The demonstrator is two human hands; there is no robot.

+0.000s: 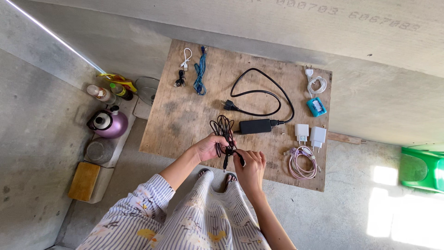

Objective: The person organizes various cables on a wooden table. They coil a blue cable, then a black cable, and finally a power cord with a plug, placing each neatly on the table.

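Over the near edge of a wooden board table (185,115), my left hand (209,147) holds a looped bundle of thin black cable (223,127). My right hand (251,165) grips the loose end of that same cable near its plug, just right of the left hand. The cable runs to a black power adapter brick (255,126) lying on the table, from which a thicker black mains cord (263,92) curves away to a plug.
On the table lie a blue cable (200,71), small white cable (186,58) and black cable (180,78), two white chargers (310,134), a pink coiled cable (301,164), a white cable (316,84) and a teal box (316,107). A purple kettle (107,123), bottles and a fan stand left; green stool (423,169) right.
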